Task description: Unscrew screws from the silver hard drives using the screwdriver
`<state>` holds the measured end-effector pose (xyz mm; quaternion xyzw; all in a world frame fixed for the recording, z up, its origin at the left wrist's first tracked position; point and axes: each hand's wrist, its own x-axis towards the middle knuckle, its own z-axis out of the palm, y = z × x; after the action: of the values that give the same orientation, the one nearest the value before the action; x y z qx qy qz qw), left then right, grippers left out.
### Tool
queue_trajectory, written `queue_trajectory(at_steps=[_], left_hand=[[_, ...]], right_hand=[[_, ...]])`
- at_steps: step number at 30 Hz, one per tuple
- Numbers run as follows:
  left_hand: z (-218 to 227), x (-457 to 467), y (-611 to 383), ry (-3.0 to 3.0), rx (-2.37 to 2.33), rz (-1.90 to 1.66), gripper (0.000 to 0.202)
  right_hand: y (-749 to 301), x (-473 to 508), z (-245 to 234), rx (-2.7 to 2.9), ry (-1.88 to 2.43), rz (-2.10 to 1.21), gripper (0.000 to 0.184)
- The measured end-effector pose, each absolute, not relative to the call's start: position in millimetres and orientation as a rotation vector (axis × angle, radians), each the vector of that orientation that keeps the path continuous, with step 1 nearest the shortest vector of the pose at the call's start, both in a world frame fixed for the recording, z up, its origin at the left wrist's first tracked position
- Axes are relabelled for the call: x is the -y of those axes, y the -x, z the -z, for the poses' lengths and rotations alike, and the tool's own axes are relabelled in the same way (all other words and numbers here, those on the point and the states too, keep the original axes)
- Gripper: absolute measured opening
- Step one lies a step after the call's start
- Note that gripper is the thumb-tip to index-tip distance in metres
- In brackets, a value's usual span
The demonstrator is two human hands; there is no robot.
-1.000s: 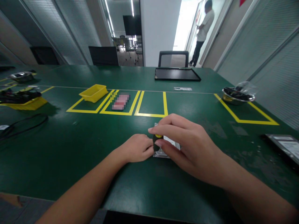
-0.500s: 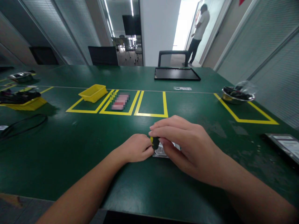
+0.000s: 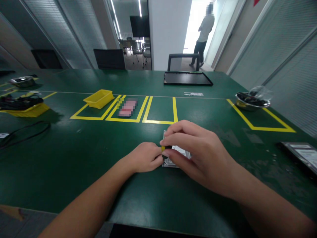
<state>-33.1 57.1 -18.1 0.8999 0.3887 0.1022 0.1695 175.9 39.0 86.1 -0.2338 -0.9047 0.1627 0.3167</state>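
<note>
A silver hard drive [image 3: 182, 151] lies on the green table in front of me, partly covered by both hands. My left hand [image 3: 147, 157] is closed at the drive's left edge, its curled fingertips partly out of sight. Above the drive, my right hand [image 3: 198, 152] pinches the yellow and black handle of a screwdriver [image 3: 163, 149] between thumb and fingers. The handle stands roughly upright close to my left fingers; its shaft and tip are hidden.
Yellow tape marks outline areas across the table, one with a yellow tray [image 3: 100, 99]. At right are another hard drive [image 3: 300, 155] and a metal bowl [image 3: 252, 100] of dark parts. A black-framed panel [image 3: 188, 78] lies far back. Cables [image 3: 24, 134] lie left. A person [image 3: 205, 31] stands beyond.
My right fingers have shifted slightly and closed in around the screwdriver handle, showing more of the drive. My left hand stays put. The person in the background has moved left.
</note>
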Motion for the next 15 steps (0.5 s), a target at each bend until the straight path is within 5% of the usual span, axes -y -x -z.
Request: queue_trajectory(at_steps=[15], left_hand=[[22.5,-57.5,33.2,-2.636,-1.158,-0.283,0.033]], right_hand=[[-175.7,-40.4,-85.0,2.379,0.570,-0.423,0.015]])
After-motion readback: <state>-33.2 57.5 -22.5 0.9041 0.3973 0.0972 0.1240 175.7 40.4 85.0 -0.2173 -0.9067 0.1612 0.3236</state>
